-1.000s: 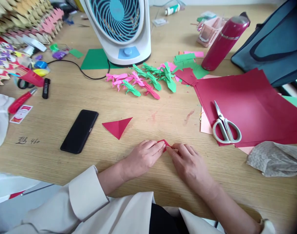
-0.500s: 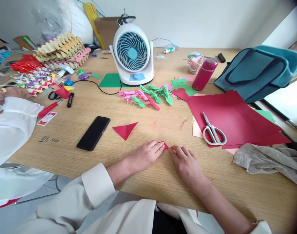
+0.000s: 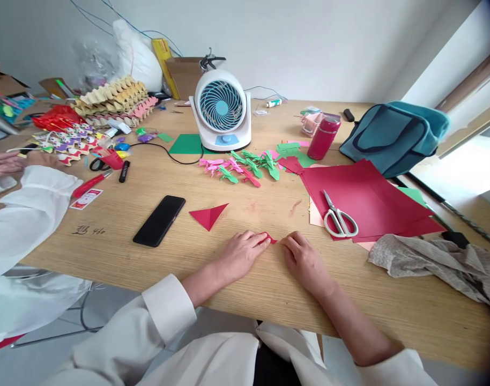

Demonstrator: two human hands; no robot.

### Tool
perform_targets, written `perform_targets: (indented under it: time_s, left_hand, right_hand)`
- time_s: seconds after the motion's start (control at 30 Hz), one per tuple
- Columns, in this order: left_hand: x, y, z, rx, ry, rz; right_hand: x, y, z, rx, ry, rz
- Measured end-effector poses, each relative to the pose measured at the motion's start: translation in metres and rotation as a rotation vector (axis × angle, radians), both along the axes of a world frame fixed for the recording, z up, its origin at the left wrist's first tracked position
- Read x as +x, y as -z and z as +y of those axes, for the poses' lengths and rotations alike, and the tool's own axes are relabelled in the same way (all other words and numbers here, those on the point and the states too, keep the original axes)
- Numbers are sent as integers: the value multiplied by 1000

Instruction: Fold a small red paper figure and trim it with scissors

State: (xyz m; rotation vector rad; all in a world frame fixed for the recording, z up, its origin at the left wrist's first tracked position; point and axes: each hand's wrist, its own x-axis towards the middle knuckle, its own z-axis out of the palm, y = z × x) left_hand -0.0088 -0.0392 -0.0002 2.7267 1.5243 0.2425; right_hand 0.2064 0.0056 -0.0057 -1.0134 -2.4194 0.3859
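A small folded piece of red paper (image 3: pixel 270 238) lies on the table in front of me, partly hidden by fingers. My left hand (image 3: pixel 245 250) holds it down against the wood, fingertips pressed together on its left part. At the paper's right tip, the thumb and forefinger of my right hand (image 3: pixel 304 261) are pinched together, the other fingers curled in. How much paper sits in that pinch is too small to see. Beyond my left hand is a creased red paper triangle (image 3: pixel 209 217), touched by neither hand.
Left of the triangle lies a black phone (image 3: pixel 159 220). White-handled scissors (image 3: pixel 340 221) rest on red paper sheets (image 3: pixel 361 187) at right, beside a grey cloth (image 3: pixel 406 257). Folded pink and green paper pieces (image 3: pixel 249 163) lie before a fan (image 3: pixel 222 110). Another person's sleeve (image 3: pixel 36 209) is at left.
The camera view has tilted up and shifted slightly. My right fingers have curled in more at the paper's tip; my left hand stays on the folded paper.
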Motion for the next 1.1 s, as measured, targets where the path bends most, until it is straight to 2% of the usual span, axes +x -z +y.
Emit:
perform_targets:
  time_s: [0.1, 0.2, 0.33, 0.43, 0.6, 0.7, 0.87, 0.97, 1.1]
  left_hand:
    - [1, 1, -1, -19, -7, -76]
    - [7, -4, 3, -17, -39, -146]
    - [15, -15, 19, -55, -159, -216]
    - [16, -22, 34, -143, -209, -219]
    - [11, -24, 51, -333, -260, -333]
    - [10, -24, 51, -410, -256, -347]
    - [14, -23, 45, -451, -233, -395]
    - [16, -21, 47, -559, -254, -588]
    - [17, -17, 61, -680, -258, -1009]
  right_hand:
    - [1, 1, 3, -96, 40, 77]
    - [1, 2, 4, -130, 59, 106]
    - [1, 0, 4, -154, 69, 122]
    - [2, -2, 3, -176, 71, 118]
    - [1, -2, 5, -192, 71, 100]
    - [1, -1, 5, -202, 77, 103]
    - [1, 0, 5, -229, 75, 161]
    - [5, 2, 10, -288, 82, 243]
    - [12, 5, 21, -458, 153, 413]
